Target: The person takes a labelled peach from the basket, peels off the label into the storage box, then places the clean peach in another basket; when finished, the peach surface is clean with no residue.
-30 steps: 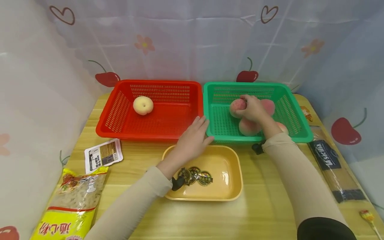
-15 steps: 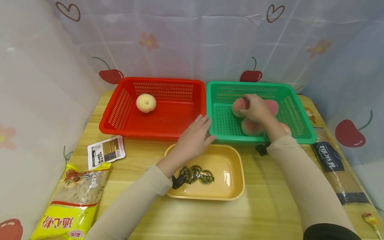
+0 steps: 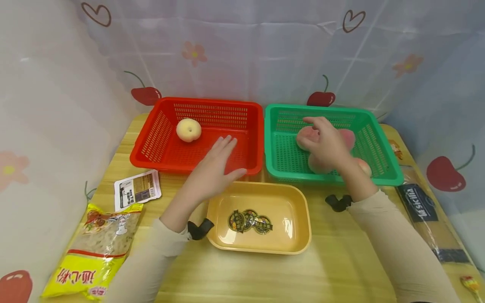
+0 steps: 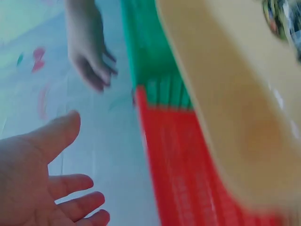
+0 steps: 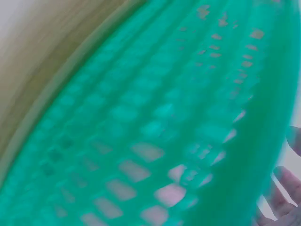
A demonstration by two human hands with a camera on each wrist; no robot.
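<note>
My left hand (image 3: 210, 172) hovers over the near rim of the red basket (image 3: 197, 170), fingers spread and holding nothing. Inside that basket sits one pale yellow peach (image 3: 188, 130). My right hand (image 3: 329, 145) is over the green basket (image 3: 282, 176), with thumb and forefinger apart above a pinkish peach (image 3: 306, 137). Around it lie another pink peach (image 3: 347, 139), a peach (image 3: 318, 165) partly under the hand and one (image 3: 364, 167) beside the wrist. The left wrist view shows both hands, the left one (image 4: 51, 174) with fingers parted. Peaches are not visible in the right wrist view.
A tan tray (image 3: 280, 206) with several round stickers (image 3: 250, 221) stands in front of the baskets. At left lie a white packet (image 3: 137, 189) and a yellow pasta bag (image 3: 92, 252). A long noodle pack (image 3: 432, 219) and a lollipop (image 3: 470, 284) lie at right.
My left hand has moved left from between the baskets to over the red one. My right thumb and forefinger have parted from the pinkish peach, which stays in the green basket.
</note>
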